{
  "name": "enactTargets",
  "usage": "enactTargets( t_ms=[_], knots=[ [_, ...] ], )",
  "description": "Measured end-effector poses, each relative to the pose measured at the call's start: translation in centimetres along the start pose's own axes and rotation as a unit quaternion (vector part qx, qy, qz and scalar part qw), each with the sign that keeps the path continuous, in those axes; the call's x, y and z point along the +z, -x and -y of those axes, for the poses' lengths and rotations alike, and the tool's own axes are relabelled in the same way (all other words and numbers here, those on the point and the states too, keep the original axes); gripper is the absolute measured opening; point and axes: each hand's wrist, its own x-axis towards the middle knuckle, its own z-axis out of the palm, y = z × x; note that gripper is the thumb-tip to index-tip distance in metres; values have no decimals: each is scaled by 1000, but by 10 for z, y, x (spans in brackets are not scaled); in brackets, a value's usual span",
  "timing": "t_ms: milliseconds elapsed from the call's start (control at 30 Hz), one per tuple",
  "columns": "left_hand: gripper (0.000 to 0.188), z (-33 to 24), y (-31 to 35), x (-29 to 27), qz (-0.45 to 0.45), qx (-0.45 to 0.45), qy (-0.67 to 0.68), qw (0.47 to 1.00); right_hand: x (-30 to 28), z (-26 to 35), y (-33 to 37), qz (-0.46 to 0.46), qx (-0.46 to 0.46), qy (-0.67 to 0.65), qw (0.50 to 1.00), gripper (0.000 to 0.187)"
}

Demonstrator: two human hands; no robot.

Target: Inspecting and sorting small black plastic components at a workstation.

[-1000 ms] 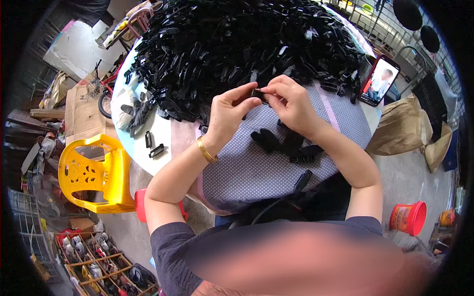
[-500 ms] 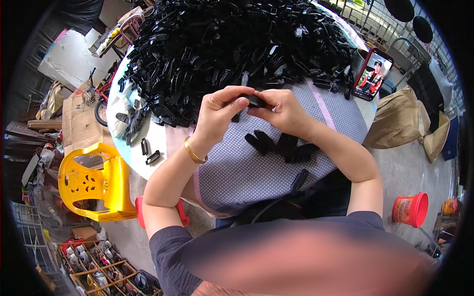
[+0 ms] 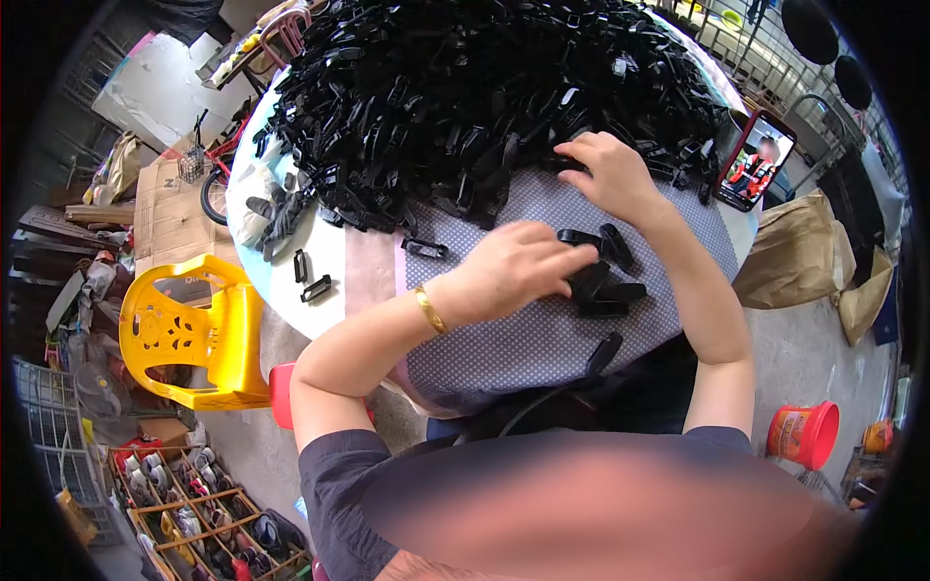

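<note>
A large heap of small black plastic pieces [image 3: 417,116] covers the far part of the round table. My right hand [image 3: 618,179] is at the heap's near edge, thumb and forefinger apart, with black pieces just beyond the fingertips. Nearer to me, my left hand [image 3: 518,269] reaches rightward over the dotted grey cloth [image 3: 475,353]. Its fingers are stretched at a small group of black oblong pieces [image 3: 605,290]; whether they touch one is hard to see. A single black frame-like piece [image 3: 423,249] lies left of that hand.
Two black frame-like pieces [image 3: 314,288] and a dark glove [image 3: 281,218] lie on the table's left. A phone [image 3: 756,160] stands at the right edge. Around the table are a yellow plastic chair [image 3: 194,334], a red bucket [image 3: 804,434] and brown paper sacks [image 3: 799,252].
My hands, earlier together around a small black piece, have parted. The left has come nearer and right to the small group; the right has moved right and out to the heap's edge.
</note>
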Motion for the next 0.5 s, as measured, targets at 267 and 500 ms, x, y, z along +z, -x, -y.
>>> enactTargets(
  t_ms=[267,500],
  knots=[
    [32,20,7,-11,-98,-191,-50,975,-3,9,-2,42,33,27,998,22],
    [43,33,10,9,-49,-167,-96,980,9,35,-2,148,83,-190,967,23]
  ],
)
